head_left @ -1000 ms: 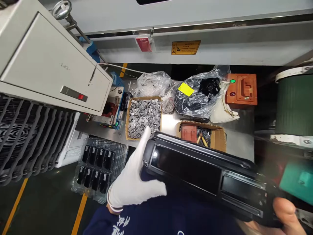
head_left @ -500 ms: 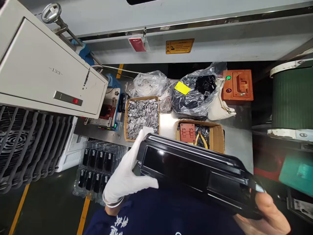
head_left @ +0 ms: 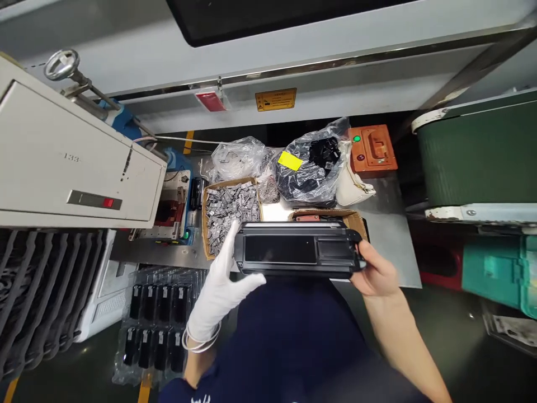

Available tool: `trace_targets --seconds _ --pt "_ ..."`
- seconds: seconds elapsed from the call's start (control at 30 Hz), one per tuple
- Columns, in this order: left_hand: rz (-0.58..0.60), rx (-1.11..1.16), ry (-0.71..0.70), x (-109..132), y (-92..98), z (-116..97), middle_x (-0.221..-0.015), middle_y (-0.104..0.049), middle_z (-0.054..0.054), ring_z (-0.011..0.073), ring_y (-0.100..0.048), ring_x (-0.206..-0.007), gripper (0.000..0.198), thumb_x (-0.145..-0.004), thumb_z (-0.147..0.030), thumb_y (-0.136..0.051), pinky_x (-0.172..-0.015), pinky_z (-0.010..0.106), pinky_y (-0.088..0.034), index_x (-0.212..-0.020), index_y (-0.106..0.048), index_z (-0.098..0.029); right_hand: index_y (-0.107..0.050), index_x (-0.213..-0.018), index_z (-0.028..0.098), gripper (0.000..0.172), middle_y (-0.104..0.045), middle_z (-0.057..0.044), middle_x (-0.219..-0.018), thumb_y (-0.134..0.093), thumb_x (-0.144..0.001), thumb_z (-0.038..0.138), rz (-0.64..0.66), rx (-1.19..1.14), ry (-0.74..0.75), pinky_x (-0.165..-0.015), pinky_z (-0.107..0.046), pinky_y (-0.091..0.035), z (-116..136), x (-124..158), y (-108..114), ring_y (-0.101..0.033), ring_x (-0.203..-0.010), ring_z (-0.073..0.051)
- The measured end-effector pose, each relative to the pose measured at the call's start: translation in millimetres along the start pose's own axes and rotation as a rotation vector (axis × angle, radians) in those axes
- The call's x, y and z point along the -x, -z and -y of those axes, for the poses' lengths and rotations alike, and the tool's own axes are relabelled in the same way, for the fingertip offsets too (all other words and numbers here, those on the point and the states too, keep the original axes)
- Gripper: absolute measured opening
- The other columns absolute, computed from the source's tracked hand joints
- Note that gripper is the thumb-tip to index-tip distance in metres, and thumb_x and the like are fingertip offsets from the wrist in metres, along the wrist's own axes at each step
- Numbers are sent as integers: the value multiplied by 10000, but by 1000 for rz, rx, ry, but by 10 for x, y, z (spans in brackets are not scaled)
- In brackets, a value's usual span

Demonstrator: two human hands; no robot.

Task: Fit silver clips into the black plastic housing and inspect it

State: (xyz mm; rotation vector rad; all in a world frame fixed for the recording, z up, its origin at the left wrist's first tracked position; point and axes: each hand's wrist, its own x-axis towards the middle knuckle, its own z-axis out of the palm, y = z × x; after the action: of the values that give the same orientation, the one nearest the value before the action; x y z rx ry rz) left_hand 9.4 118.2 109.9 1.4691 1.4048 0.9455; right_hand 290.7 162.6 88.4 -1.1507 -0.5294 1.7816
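I hold a long black plastic housing (head_left: 296,250) level in front of me, above the near edge of a metal table (head_left: 386,224). My left hand (head_left: 220,285), in a white glove, grips its left end with the fingers behind and the thumb under it. My right hand (head_left: 375,271), bare, closes on its right end. Behind the housing lie a cardboard box of small grey metal parts (head_left: 229,210) and a second cardboard box (head_left: 354,220), mostly hidden.
A grey machine cabinet (head_left: 75,168) juts out at left over a black rack. Clear trays of black parts (head_left: 157,319) sit on the floor. Plastic bags (head_left: 308,165), an orange box (head_left: 373,148) and a green belt (head_left: 478,151) surround the table.
The housing has moved away from the camera, out over the table edge, and turned level. Both hands went with it. The view has tilted up and drawn back.
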Motion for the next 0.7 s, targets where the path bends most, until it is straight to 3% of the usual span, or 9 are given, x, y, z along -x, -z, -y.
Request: trace_targets --seconds 0.1,0.2,0.37,0.5,0.7 --pt "-27 34 -19 -72 -70 -33 -1687 -273 -104 123 -189 -1571 897 -853 -354 -811 -1273 181 -159 -1586 -300 -430 -764 -738 245 495 -756 -32 -747 -921 -539 670 19 -30 22 -931 -502 -608 32 -81 14 -754 -905 -330" --pt "-42 82 10 -87 -94 -100 -1683 -287 -108 121 -203 -1569 868 -860 -345 -805 -1259 169 -202 -1576 -322 -436 -784 -801 257 480 -770 -39 -817 -904 -590 671 40 -22 63 -937 -491 -607 39 -32 40 -735 -1011 -337" --pt "-53 81 39 -57 -77 -142 -1690 -278 -85 174 -190 -1578 881 -845 -346 -817 -1282 236 -206 -1572 -330 -442 -800 -951 263 503 -777 -66 -975 -826 -705 702 130 41 72 -927 -485 -610 -6 47 180 -699 -1114 -361" --pt "-57 48 23 -35 -65 -134 -1692 -280 -48 226 -187 -1579 897 -837 -343 -822 -1313 328 -162 -1582 -327 -413 -803 -941 258 516 -773 -81 -1020 -775 -739 732 142 81 75 -937 -489 -607 -64 54 274 -683 -1145 -375" --pt "-13 96 52 -15 -65 -121 -1696 -277 -28 239 -201 -1581 905 -850 -350 -808 -1315 397 -185 -1593 -295 -411 -780 -1127 292 502 -756 -73 -1138 -768 -795 668 195 15 81 -989 -485 -584 -90 54 236 -677 -1166 -363"
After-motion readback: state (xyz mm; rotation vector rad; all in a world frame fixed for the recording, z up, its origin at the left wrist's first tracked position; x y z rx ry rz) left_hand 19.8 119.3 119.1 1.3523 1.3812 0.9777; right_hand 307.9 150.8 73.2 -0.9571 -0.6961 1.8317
